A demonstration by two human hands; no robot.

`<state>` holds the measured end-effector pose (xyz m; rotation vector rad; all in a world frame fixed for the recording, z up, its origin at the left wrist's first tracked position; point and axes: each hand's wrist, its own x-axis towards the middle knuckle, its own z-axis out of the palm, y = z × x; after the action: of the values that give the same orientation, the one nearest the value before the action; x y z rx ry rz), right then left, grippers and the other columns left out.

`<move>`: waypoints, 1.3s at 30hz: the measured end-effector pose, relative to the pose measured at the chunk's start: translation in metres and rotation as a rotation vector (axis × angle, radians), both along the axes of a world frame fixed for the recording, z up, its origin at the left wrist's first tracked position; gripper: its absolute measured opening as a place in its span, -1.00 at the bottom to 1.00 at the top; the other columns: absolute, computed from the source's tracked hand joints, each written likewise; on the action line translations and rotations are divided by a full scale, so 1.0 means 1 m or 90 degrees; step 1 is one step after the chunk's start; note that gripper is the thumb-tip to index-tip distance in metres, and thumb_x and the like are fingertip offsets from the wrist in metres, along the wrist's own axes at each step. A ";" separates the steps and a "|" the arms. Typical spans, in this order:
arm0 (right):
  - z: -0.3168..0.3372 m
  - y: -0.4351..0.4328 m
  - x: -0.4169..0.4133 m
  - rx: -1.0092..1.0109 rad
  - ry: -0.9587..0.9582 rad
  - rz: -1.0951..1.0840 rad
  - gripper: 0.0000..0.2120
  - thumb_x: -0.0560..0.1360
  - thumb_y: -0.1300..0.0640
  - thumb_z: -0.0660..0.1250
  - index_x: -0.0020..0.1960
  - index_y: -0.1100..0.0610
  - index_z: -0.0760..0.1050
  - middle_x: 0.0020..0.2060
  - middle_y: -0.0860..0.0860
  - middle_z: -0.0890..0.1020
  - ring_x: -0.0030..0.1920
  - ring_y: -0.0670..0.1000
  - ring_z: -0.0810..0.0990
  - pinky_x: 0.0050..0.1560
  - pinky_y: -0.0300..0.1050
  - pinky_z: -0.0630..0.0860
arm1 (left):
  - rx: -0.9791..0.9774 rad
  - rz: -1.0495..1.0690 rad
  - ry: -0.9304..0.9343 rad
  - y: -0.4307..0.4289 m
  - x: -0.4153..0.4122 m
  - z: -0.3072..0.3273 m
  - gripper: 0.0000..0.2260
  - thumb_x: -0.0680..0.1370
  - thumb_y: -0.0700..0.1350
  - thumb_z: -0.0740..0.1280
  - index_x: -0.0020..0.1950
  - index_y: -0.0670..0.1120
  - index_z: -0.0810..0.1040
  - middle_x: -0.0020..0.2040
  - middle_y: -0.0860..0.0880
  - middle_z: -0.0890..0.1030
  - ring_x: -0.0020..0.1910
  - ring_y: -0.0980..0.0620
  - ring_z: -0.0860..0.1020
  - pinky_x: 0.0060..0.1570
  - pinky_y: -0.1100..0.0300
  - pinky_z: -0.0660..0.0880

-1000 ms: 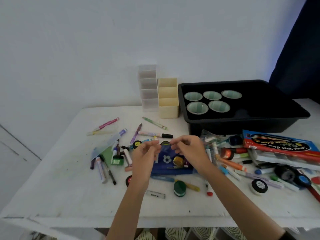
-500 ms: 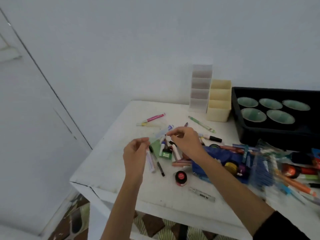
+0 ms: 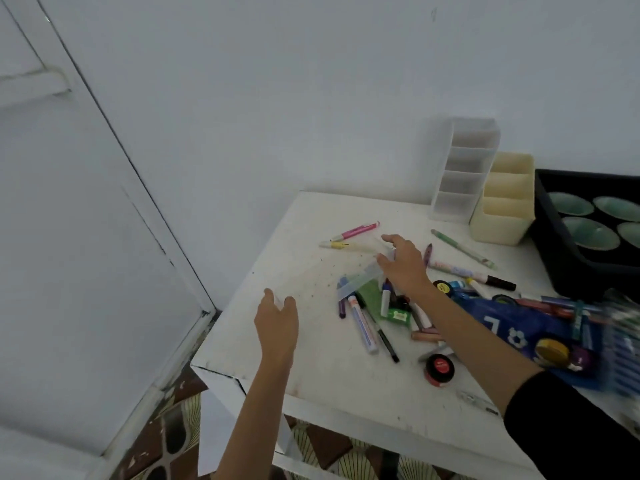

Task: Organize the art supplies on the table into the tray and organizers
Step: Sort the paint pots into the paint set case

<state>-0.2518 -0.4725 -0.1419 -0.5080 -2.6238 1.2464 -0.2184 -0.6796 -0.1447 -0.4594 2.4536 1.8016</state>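
My right hand (image 3: 403, 266) reaches over the left part of the white table (image 3: 322, 379), thumb and fingers on a clear plastic wrapper (image 3: 360, 279) that slopes down over the marker pile (image 3: 365, 318). My left hand (image 3: 277, 325) hovers near the table's left edge with fingers apart and nothing in it. A clear tiered organizer (image 3: 460, 174) and a cream organizer (image 3: 502, 216) stand against the wall. The black tray (image 3: 554, 261) sits at the far right and holds several pale green cups (image 3: 570, 203).
A pink pen (image 3: 355, 232) and a green pen (image 3: 464, 249) lie toward the back. A red-lidded jar (image 3: 439, 368) sits near my right forearm. A blue pouch (image 3: 512, 323) with more supplies lies to the right, blurred. The table's front-left corner drops to a patterned floor.
The view has swung left. Both hands held the clear wrapper up between them; now the left hand has come off it and opened, and the right hand lowers it toward the table.
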 end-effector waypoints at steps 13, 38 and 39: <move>0.050 0.020 0.062 -0.228 0.268 -0.222 -0.61 0.44 0.28 0.32 0.23 0.03 0.43 0.10 0.08 0.47 0.02 0.01 0.49 -0.13 -0.23 0.50 | 0.217 0.089 0.302 0.025 0.010 0.052 -0.48 0.51 -0.36 0.29 0.43 -0.03 0.36 0.23 0.15 0.52 -0.01 0.32 0.54 -0.18 0.48 0.44; -0.001 0.109 0.338 -0.294 0.307 -0.409 -0.78 0.59 0.24 0.18 0.15 0.17 0.55 -0.13 0.00 0.60 -0.13 0.16 0.47 -0.33 -0.26 0.46 | 0.479 0.003 0.170 0.156 0.223 0.003 -0.76 0.58 -0.17 0.17 0.11 -0.14 0.61 0.06 0.12 0.64 0.07 0.34 0.54 0.03 0.41 0.44; -0.006 0.107 0.344 -0.303 0.306 -0.415 -0.78 0.59 0.24 0.18 0.14 0.18 0.56 -0.14 0.03 0.61 -0.14 0.17 0.45 -0.37 -0.27 0.43 | 0.471 0.011 0.169 0.156 0.229 -0.002 -0.75 0.58 -0.17 0.17 0.12 -0.17 0.60 0.03 0.12 0.64 0.05 0.34 0.55 0.01 0.43 0.43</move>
<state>0.0923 -0.3650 -0.1484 -0.9064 -1.5727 1.4975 0.0104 -0.5240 -0.1471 -0.1837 1.6847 2.7049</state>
